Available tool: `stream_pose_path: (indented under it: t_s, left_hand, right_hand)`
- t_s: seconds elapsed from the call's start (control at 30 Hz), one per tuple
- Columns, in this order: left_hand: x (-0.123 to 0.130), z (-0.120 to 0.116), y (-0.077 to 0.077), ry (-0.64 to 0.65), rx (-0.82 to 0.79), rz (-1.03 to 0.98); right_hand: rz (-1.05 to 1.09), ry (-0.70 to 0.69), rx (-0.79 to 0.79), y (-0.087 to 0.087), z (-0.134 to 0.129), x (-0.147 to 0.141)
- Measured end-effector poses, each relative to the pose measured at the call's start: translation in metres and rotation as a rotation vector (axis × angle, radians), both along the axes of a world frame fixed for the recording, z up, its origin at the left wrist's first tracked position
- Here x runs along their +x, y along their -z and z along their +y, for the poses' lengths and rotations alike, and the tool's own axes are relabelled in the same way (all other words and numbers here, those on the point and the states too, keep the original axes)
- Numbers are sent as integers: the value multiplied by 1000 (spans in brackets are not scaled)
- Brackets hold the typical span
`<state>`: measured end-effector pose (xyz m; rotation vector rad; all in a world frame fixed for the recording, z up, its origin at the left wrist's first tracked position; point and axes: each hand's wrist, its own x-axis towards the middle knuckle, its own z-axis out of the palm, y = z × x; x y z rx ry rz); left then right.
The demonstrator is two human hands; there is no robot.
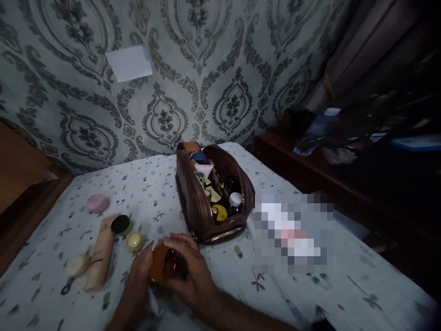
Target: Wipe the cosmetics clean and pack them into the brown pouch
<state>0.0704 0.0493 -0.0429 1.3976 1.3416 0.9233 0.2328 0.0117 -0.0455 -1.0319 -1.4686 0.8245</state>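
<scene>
Between my two hands is an amber jar [161, 264] with a shiny rounded top, low over the patterned sheet. My left hand [139, 276] presses its fingers along the jar's left side. From the right, my right hand [191, 269] curls its fingers and thumb around it. Just beyond stands an open brown toiletry bag [188, 202], packed with several bottles and jars, among them a white-capped bottle [236, 202] and a yellow lid [219, 212]. Left of my hands lie a beige tube [101, 253], a dark-lidded jar [121, 224] and a small pale yellow ball-shaped item [134, 240].
A pink rounded item [98, 203] and a cream-coloured one [77, 265] lie at the left on the sheet [138, 184]. A blurred-out patch covers something right of the bag. A clear plastic bottle [315, 133] rests on dark furniture at the right. Patterned wallpaper rises behind.
</scene>
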Motion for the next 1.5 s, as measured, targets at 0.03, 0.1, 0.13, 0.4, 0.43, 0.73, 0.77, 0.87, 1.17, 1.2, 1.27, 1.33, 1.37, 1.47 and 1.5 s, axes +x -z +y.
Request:
stream_pose_path:
  t_s: [0.03,0.1,0.13,0.4,0.43,0.73,0.77,0.87,1.17,1.2,1.27,1.33,1.37,1.47,1.5]
  left_hand:
    - [0,1,-2,27,-29,4]
    - [0,2,-6,78,-83,7]
    - [-1,2,-8,82,-87,8]
    - [1,-3,-14,24,28,66]
    - [4,-5,-17,39,44,78]
    - [7,-7,-43,167,139,285]
    - [6,-7,-45,160,143,328]
    - [4,-8,-50,152,171,468]
    - [3,-5,-51,125,211,807]
    - [3,-5,-50,118,221,789]
    - [2,-5,-48,99,249,739]
    - [0,-6,-46,84,285,671]
    - [-1,-6,-46,81,303,632]
    - [-4,-5,-48,74,343,512]
    - [-5,-4,-50,66,349,472]
  right_hand:
    - [4,7,-13,0,0,0]
    - [18,14,-33,1,0,-1]
    - [23,11,-41,1,0,-2]
    - [60,21,-156,6,-3,-6]
    - [66,16,-179,6,-4,-6]
    - [63,41,-211,12,1,-9]
    - [63,40,-205,13,1,-10]
    - [51,53,-168,14,1,-11]
    - [-45,91,-55,18,9,-5]
    - [-38,86,-74,19,9,-5]
    - [-16,83,-104,20,9,-6]
    - [10,78,-123,17,7,-8]
    - [25,70,-127,15,6,-9]
    - [69,32,-127,6,5,-10]
    - [81,22,-128,2,4,-9]
